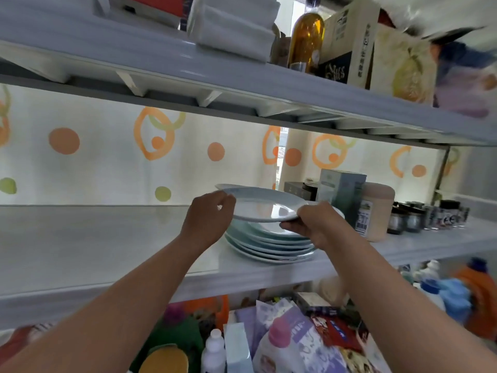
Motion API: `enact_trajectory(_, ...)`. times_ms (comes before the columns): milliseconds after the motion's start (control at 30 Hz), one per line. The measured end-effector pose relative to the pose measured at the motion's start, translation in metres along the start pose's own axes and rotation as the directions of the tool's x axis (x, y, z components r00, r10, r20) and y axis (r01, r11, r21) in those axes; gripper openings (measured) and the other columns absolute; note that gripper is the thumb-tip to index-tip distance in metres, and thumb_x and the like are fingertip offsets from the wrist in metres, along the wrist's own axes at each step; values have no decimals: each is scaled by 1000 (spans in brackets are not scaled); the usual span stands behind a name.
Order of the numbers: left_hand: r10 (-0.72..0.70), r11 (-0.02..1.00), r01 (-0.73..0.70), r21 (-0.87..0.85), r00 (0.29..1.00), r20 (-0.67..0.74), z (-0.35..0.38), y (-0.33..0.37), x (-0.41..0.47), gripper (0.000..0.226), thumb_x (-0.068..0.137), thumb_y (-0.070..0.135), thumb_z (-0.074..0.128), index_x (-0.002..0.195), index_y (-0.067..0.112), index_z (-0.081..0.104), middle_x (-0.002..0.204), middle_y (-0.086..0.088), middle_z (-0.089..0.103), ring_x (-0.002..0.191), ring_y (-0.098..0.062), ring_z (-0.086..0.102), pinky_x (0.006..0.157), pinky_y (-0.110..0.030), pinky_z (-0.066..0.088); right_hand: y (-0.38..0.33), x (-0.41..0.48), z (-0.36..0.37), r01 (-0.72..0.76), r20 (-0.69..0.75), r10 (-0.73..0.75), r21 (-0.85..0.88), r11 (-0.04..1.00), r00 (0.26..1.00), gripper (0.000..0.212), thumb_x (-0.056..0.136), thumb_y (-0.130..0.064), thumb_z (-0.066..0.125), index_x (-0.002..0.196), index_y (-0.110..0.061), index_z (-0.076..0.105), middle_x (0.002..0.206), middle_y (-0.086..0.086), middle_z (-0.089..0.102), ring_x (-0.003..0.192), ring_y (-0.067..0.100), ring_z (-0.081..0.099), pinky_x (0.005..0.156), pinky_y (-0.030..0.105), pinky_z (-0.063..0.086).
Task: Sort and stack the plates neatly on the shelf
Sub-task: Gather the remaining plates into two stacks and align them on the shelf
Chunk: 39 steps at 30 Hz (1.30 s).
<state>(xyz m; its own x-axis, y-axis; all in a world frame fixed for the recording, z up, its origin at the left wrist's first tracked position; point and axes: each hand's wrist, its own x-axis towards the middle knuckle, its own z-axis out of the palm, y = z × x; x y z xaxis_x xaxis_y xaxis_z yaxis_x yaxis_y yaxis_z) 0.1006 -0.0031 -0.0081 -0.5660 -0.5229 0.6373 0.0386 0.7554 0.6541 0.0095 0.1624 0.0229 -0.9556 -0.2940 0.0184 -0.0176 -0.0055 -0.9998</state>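
Observation:
A stack of several pale blue-green plates (271,244) rests on the white middle shelf (107,246), right of centre. Just above the stack hovers one pale blue plate (265,204), nearly level. My left hand (208,218) grips its left rim and my right hand (313,223) grips its right rim, fingers curled under the edge. Behind the held plate another plate rim (224,186) peeks out; I cannot tell what it rests on.
Right of the stack stand a grey-green box (341,195), a pink canister (376,214) and several small dark jars (427,216). The upper shelf carries an amber bottle (306,41) and boxes. Below are detergent bottles and bags. A dotted curtain hangs behind.

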Motion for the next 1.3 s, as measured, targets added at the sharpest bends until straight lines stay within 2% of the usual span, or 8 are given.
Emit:
enact_trajectory(233, -25, 999, 21, 41, 994, 110, 20, -1, 2, 33, 95, 29, 42, 93, 8, 68, 105, -5, 69, 86, -16, 56, 74, -24, 37, 3, 9, -10, -14, -36, 9, -138, 990, 999, 43, 95, 5, 38, 136, -2, 33, 101, 19, 57, 56, 24, 65, 53, 29, 58)
enact_trajectory(333, 12, 1000, -14, 15, 989, 149, 24, 2, 1, 28, 96, 25, 42, 96, 13, 68, 123, -3, 64, 88, -12, 53, 77, -20, 35, 5, 13, -19, 20, -98, -54, -319, 947, 994, 36, 96, -3, 45, 132, 1, 39, 72, 12, 63, 51, 19, 65, 56, 28, 58)
enact_trajectory(467, 54, 998, -52, -18, 981, 188, 29, 1, -2, 23, 96, 23, 42, 99, 22, 65, 112, 2, 63, 81, -5, 53, 65, -8, 35, 11, 16, -29, 152, -68, -222, -538, 829, 973, 15, 95, -4, 48, 96, 6, 59, 53, 11, 64, 34, 12, 60, 49, 25, 57)
enact_trajectory(633, 85, 996, -81, -29, 980, 181, 33, -3, -4, 24, 96, 23, 43, 95, 17, 65, 98, 7, 60, 79, 2, 52, 67, -7, 35, 12, 16, -31, 283, -70, -480, -730, 622, 874, 18, 85, -12, 63, 96, 1, 70, 90, 13, 73, 80, 23, 68, 78, 28, 55)
enact_trajectory(733, 108, 994, -105, -25, 981, 161, 37, -5, -5, 23, 97, 25, 43, 100, 20, 65, 110, 5, 62, 90, -8, 53, 71, -16, 38, 12, 16, -33, 303, -62, -523, -756, 581, 850, 18, 87, -16, 63, 99, -4, 70, 98, 9, 72, 77, 14, 57, 71, 20, 42)
enact_trajectory(967, 101, 995, -101, 7, 993, 63, 45, -11, -4, 28, 97, 29, 42, 116, 22, 62, 129, 1, 59, 107, -8, 50, 93, -27, 40, 18, 14, -35, 349, -41, -573, -757, 552, 818, 18, 90, -15, 58, 99, -5, 70, 98, 10, 71, 76, 12, 52, 69, 20, 40)
enact_trajectory(1100, 129, 992, -129, 1, 991, 28, 48, -11, -6, 28, 97, 26, 43, 118, 21, 61, 130, 1, 58, 104, -6, 48, 90, -23, 39, 16, 13, -34, 360, -53, -574, -731, 580, 817, 20, 92, -13, 55, 107, -7, 67, 107, 10, 69, 82, 14, 54, 74, 21, 43)
enact_trajectory(1300, 16, 985, -27, -171, 998, -66, 50, -8, -5, 36, 97, 20, 44, 133, 24, 47, 143, 2, 46, 129, -15, 42, 101, -26, 34, 15, 6, -28, 383, -64, -571, -679, 626, 819, 30, 94, -6, 46, 120, -10, 61, 127, 11, 58, 118, 25, 53, 93, 30, 47)
